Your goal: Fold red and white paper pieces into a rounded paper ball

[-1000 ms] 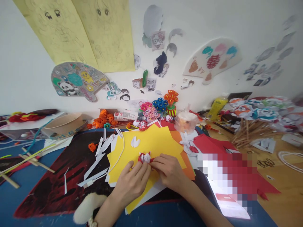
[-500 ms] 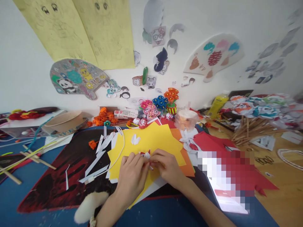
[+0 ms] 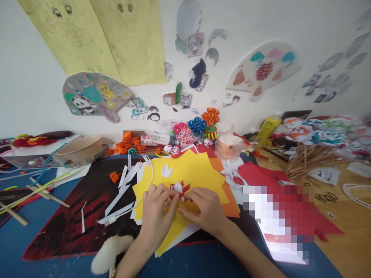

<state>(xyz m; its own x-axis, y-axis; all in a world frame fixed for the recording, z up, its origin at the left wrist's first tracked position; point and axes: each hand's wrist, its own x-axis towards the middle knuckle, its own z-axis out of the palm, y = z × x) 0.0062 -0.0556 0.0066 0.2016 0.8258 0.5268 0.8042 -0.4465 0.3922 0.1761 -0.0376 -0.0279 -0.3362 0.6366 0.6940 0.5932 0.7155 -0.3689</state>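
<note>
My left hand (image 3: 156,211) and my right hand (image 3: 204,208) meet over a yellow paper sheet (image 3: 185,173). Both pinch a small red and white folded paper piece (image 3: 178,189) between their fingertips, just above the sheet. A small white paper scrap (image 3: 166,171) lies on the yellow sheet behind it. An orange sheet (image 3: 228,200) and white sheets stick out from under the yellow one.
White paper strips (image 3: 120,193) lie left on a red and black mat (image 3: 78,216). Paper flowers (image 3: 197,129), a glue bottle (image 3: 155,139), a plastic cup (image 3: 228,146), a paper bowl (image 3: 79,148), red paper (image 3: 261,175) and wooden sticks (image 3: 304,160) crowd the back and right.
Both hands shifted slightly while working the red and white piece; its red points now show between the fingertips.
</note>
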